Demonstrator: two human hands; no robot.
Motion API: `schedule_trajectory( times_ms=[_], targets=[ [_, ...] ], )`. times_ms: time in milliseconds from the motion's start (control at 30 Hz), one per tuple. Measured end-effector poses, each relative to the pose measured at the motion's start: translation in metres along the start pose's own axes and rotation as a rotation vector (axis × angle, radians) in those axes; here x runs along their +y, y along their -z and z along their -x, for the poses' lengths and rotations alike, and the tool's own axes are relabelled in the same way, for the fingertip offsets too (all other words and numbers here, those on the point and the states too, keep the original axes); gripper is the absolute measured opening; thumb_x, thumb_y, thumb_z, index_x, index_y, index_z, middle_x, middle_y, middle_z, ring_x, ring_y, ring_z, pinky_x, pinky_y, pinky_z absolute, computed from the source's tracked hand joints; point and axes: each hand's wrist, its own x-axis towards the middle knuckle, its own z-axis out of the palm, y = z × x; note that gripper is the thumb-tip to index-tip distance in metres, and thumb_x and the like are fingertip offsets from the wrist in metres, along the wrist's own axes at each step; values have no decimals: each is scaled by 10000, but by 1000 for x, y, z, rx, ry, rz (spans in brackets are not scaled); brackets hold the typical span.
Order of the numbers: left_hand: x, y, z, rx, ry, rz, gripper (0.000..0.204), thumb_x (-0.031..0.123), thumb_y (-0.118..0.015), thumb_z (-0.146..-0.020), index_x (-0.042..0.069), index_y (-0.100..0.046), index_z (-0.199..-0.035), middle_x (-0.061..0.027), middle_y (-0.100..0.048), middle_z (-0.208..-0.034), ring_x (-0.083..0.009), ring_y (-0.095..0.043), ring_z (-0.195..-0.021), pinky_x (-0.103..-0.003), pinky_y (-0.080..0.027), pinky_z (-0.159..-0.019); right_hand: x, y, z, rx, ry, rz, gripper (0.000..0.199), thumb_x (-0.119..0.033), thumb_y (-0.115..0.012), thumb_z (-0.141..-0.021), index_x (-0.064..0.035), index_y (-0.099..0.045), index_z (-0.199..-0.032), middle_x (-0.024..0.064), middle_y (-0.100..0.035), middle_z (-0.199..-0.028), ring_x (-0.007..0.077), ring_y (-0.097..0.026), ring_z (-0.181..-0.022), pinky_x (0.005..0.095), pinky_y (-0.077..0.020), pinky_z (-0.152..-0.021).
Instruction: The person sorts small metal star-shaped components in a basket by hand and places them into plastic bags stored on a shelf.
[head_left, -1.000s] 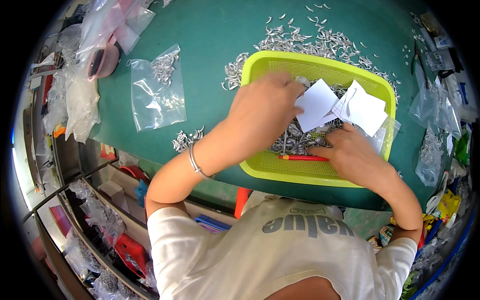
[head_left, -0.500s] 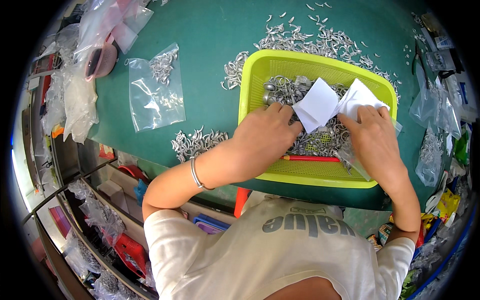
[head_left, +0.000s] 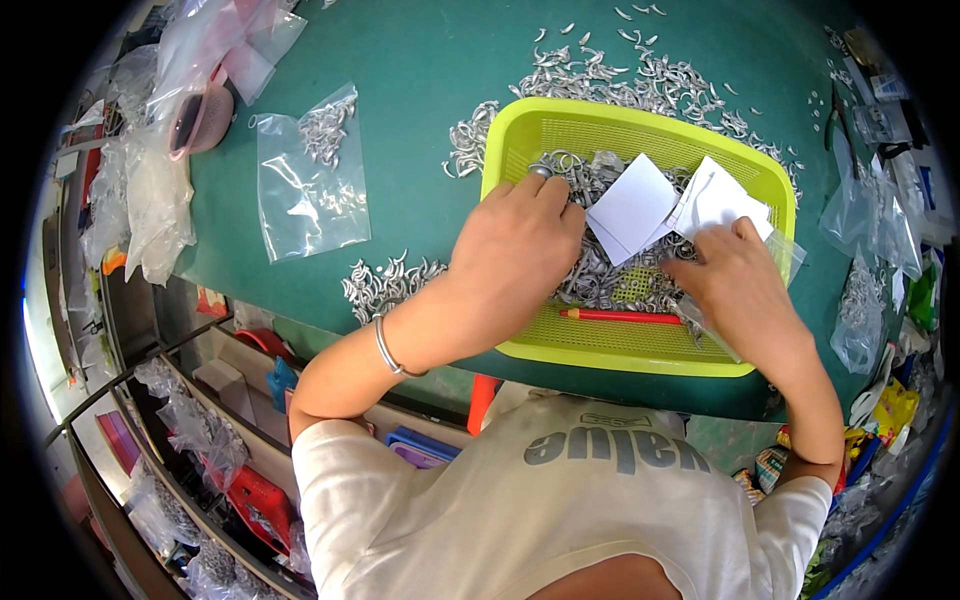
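Left hand (head_left: 525,240) is curled over silvery metal pieces (head_left: 590,288) in lime-green basket (head_left: 610,346); any pinch cannot be told. Right hand (head_left: 738,282) is held thumb and fingers parted, white paper slips (head_left: 634,208) just beyond it.

A wide fisheye view looks from head height. It faces steeply down, quite near above the left hand (head_left: 525,240), right hand (head_left: 735,285) and counter (head_left: 420,70).

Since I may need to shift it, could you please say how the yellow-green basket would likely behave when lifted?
The basket seems stiff: its rim holds an even outline. Heaped metal pieces probably make it heavy. Tilting might roll the slim red pencil inside.
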Motion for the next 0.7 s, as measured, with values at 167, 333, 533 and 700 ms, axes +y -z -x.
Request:
schedule_trajectory(
  times_ms=[167,333,533,700],
  targets=[
    [-1,4,0,58,-19,70,188,-5,-564,-631,18,-540,-817,-104,-474,-795,-283,-508,-786,-365,-426,-670,-8,4,-10,-32,24,-152,266,-67,-534,-719,-114,-686,-931,59,-514,-691,208,-533,-750,317,-356,-721],
    [3,5,7,-183,-154,241,191,26,-581,-665,21,-587,-856,-91,-496,-765,-265,-530,-774,-362,-427,-673,-8,-9,-12,-139,198,-243,265,-66,-532,-723,-107,-684,-936,59,-517,-698,204,-533,-759,309,-357,-724],
    [14,-6,20,-349,-225,171,245,51,-585,-677,24,-613,-919,-82,-532,-783,-233,-553,-806,-332,-441,-685,0,3,-7,-114,35,-135,274,-37,-541,-724,-91,-666,-961,56,-510,-719,208,-525,-760,323,-352,-729],
    [15,1,13,-308,-117,188,230,39,-586,-658,14,-587,-887,-81,-534,-789,-223,-554,-803,-308,-438,-672,-15,3,-29,121,23,-192,347,-56,-615,-714,-65,-604,-1061,67,-491,-777,209,-506,-791,336,-341,-729]
  ],
)
